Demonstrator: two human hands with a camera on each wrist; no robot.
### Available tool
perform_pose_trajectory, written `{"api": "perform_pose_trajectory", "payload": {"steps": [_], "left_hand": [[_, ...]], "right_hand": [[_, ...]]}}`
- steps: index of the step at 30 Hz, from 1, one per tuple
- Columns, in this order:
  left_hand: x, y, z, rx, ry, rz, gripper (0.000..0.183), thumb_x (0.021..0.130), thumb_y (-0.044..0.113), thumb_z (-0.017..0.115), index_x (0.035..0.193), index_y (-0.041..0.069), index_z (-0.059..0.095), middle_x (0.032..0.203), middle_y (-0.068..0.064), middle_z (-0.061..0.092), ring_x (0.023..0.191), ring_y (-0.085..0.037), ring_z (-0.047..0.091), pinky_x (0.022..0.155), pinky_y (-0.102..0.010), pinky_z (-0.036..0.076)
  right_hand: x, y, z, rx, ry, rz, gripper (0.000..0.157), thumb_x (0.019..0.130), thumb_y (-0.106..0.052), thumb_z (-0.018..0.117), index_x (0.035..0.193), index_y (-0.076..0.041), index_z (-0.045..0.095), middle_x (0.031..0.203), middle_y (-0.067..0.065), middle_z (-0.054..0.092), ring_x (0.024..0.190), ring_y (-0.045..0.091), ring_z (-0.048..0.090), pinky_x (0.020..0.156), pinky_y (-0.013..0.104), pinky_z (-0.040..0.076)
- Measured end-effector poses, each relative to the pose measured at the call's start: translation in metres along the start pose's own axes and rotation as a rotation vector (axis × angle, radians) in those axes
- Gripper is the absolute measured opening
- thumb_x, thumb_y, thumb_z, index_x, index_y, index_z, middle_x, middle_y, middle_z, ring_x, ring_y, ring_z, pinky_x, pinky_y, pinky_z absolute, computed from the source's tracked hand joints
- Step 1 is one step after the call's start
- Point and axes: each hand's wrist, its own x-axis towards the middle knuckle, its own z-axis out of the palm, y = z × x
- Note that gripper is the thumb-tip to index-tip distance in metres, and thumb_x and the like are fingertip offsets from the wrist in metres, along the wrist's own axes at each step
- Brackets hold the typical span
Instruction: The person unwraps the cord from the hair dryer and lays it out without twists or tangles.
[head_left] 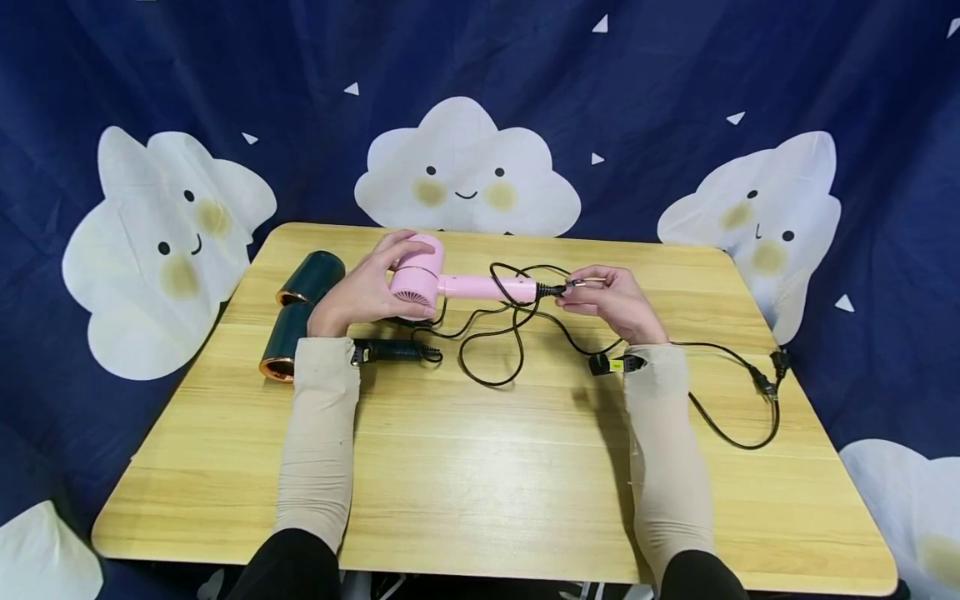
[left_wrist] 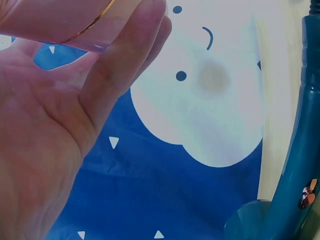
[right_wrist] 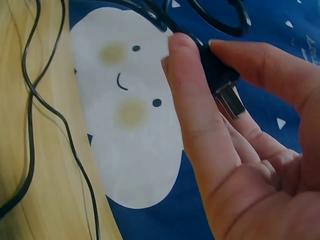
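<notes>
A pink hair dryer (head_left: 480, 287) is held up over the back of the table, its handle pointing right. My left hand (head_left: 360, 287) grips its head, with fingers over the top and thumb underneath. In the left wrist view the pink head (left_wrist: 55, 20) with a thin gold line lies against the fingers. At the handle's end, my right hand (head_left: 618, 304) pinches a black plug (right_wrist: 220, 72) between thumb and finger. Metal prongs (right_wrist: 231, 102) stick out of the plug toward the palm. Loops of black cord (head_left: 491, 383) hang around the pink handle.
Two dark green hair dryers (head_left: 318, 275) with copper rims lie at the table's left, partly behind my left arm. Another black plug (head_left: 600, 364) with a yellow label lies by my right wrist. Black cord with plugs (head_left: 765, 385) curls near the right edge of the wooden table (head_left: 487, 492).
</notes>
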Motion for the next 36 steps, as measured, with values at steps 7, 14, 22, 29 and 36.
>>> {"api": "perform_pose_trajectory", "payload": {"steps": [7,14,22,29,36], "left_hand": [[0.002,0.003,0.003,0.010,-0.031,0.021,0.090,0.057,0.048,0.094,0.136,0.040,0.051,0.155,0.008,0.031,0.128,-0.024,0.042,0.093,-0.046,0.048],[0.005,0.004,0.007,0.014,-0.070,-0.001,0.093,0.057,0.047,0.094,0.139,0.032,0.052,0.158,0.002,0.028,0.129,-0.026,0.044,0.097,-0.046,0.046],[0.007,0.002,0.010,0.010,-0.085,-0.002,0.094,0.055,0.047,0.095,0.137,0.036,0.051,0.155,0.004,0.030,0.126,-0.025,0.046,0.098,-0.046,0.046],[0.008,0.000,0.011,0.017,-0.114,-0.017,0.092,0.057,0.044,0.095,0.137,0.033,0.051,0.156,0.001,0.029,0.127,-0.026,0.045,0.100,-0.047,0.044],[0.009,-0.001,0.014,0.010,-0.144,-0.047,0.087,0.059,0.041,0.095,0.135,0.031,0.052,0.156,0.002,0.027,0.121,-0.026,0.048,0.093,-0.041,0.047]], "right_hand": [[0.009,0.007,0.009,0.026,0.077,-0.003,0.025,0.085,0.008,0.068,0.109,0.012,0.060,0.092,0.010,0.072,0.082,0.017,0.075,0.075,0.028,0.060],[0.012,0.013,0.011,0.115,0.056,-0.032,0.015,0.086,0.003,0.071,0.099,-0.002,0.066,0.089,0.008,0.076,0.082,0.018,0.076,0.076,0.030,0.060],[0.013,0.012,0.014,0.284,0.052,-0.135,0.018,0.086,0.011,0.066,0.103,0.007,0.061,0.089,0.014,0.076,0.086,0.026,0.076,0.083,0.034,0.058],[0.011,0.010,0.014,0.398,0.005,-0.192,0.014,0.087,0.013,0.064,0.097,0.004,0.063,0.096,0.019,0.074,0.093,0.030,0.074,0.087,0.033,0.057],[0.007,0.004,0.019,0.489,0.004,-0.296,0.016,0.085,0.014,0.065,0.096,0.003,0.061,0.100,0.021,0.073,0.096,0.032,0.074,0.090,0.036,0.055]]}}
